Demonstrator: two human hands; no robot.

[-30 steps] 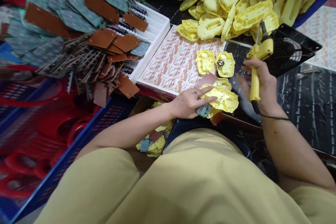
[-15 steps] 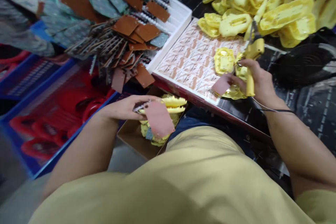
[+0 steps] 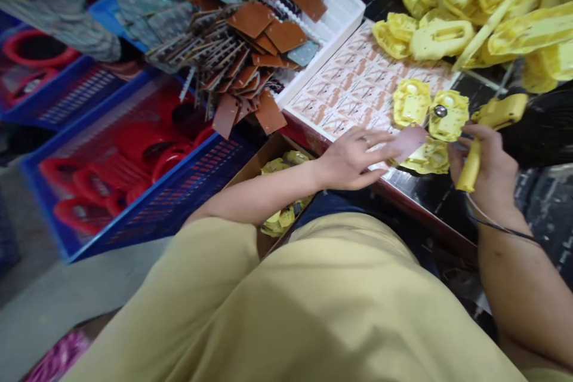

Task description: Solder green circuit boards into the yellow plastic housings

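Note:
My left hand (image 3: 358, 158) reaches across to a pink circuit board (image 3: 409, 142), its fingertips at the board's left edge and its thumb apart below. That board lies against a yellow plastic shell half (image 3: 427, 156), partly covering it. Behind are a second yellow shell (image 3: 410, 104) and a third shell (image 3: 449, 114) bearing a small round metal part (image 3: 441, 111). In my right hand (image 3: 490, 167) is a yellow pistol-shaped tool (image 3: 501, 111) with a thin metal tip, held by its grip just right of the shells. A thin cable runs from the grip along my wrist.
A cardboard box (image 3: 239, 173) of yellow assemblies sits below the table edge. Blue crates (image 3: 111, 215) with red plastic parts (image 3: 134, 152) stand left. Stacked circuit boards (image 3: 224, 54) fill a white foam tray (image 3: 342, 3); yellow shells (image 3: 514, 30) pile up at back right. Someone's sleeve (image 3: 67, 6) shows at upper left.
My left hand has let go of the yellow assembly with its pink board and moved right to the board by the shells. My right hand has drawn the tool rightward off the shells.

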